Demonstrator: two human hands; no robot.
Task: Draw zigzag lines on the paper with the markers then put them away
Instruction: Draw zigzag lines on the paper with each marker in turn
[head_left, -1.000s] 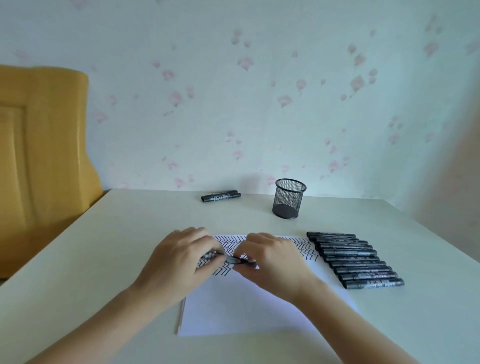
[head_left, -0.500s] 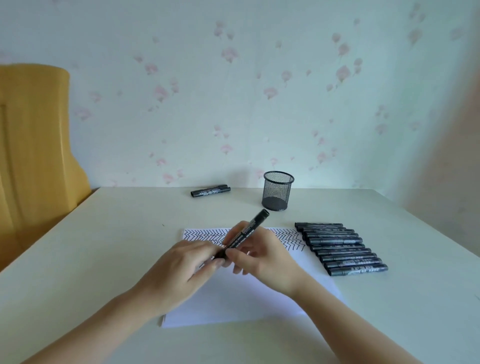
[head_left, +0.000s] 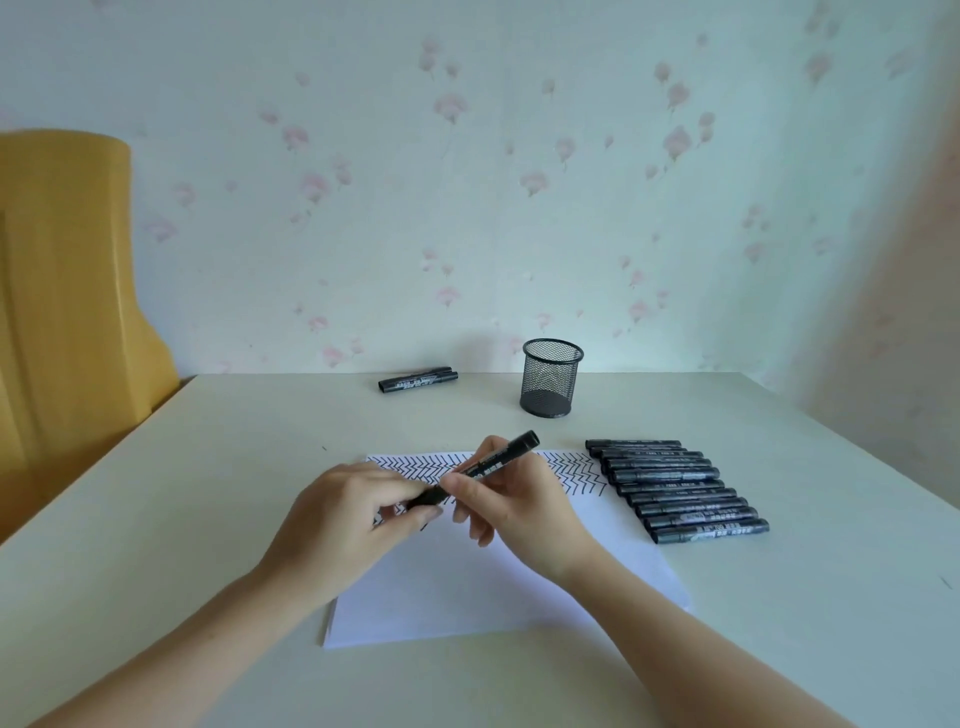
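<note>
Marker (head_left: 485, 466) slants over the paper (head_left: 467, 577), long axis running from near-left up to far-right; left hand (head_left: 343, 525) pinches its lower end, right hand (head_left: 514, 499) grips the barrel.

Pale wallpaper (head_left: 519, 208) with pink flowers, cream table (head_left: 156, 519), yellow chair (head_left: 67, 312) left

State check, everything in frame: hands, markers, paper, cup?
Left hand: pinches held marker's near end.
Right hand: grips held marker.
Held marker: tilted, above paper.
Paper: flat, zigzags across top.
Marker row: lying, capped.
Far markers: lying.
Mesh cup: upright, empty.
</note>
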